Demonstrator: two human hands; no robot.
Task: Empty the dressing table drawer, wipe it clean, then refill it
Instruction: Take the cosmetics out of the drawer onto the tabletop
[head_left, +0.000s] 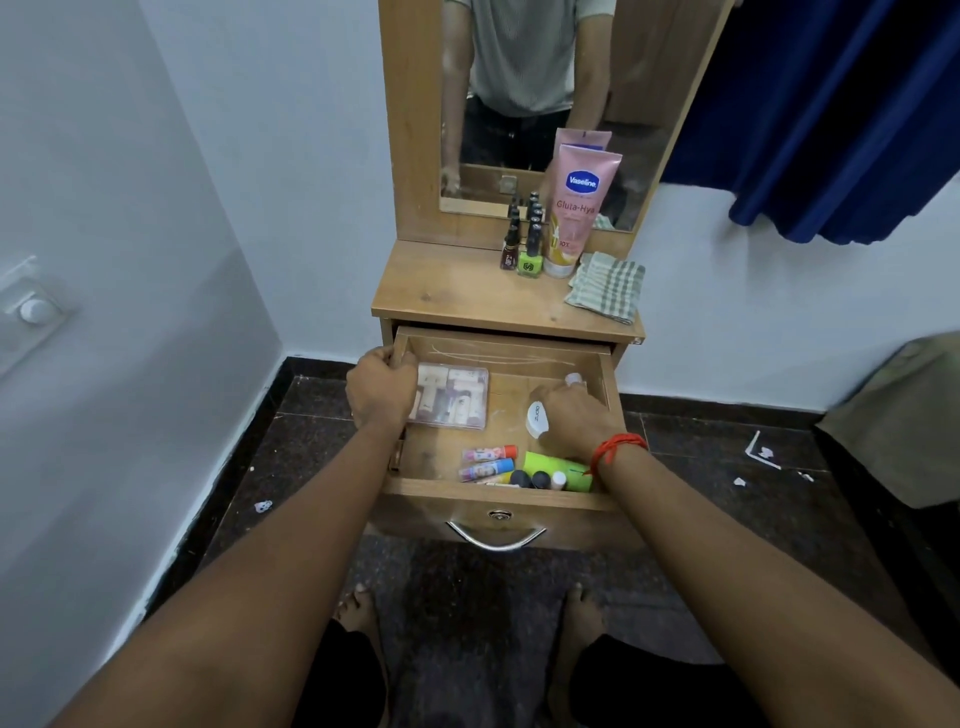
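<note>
Head view, left hand (382, 387) gripping drawer (498, 492) rim, bare middle

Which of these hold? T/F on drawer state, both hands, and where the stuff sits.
1. The drawer is pulled open. True.
2. The left hand rests on the checked cloth. False: it grips the drawer's left wall; the cloth lies untouched on the tabletop.
3. The right hand is inside the drawer, at a white bottle. True.
4. The drawer is emptied. False: a clear case, lip balm sticks and a green tube lie in it.
5. The Vaseline tube lies in the drawer. False: it stands on the tabletop against the mirror.
</note>
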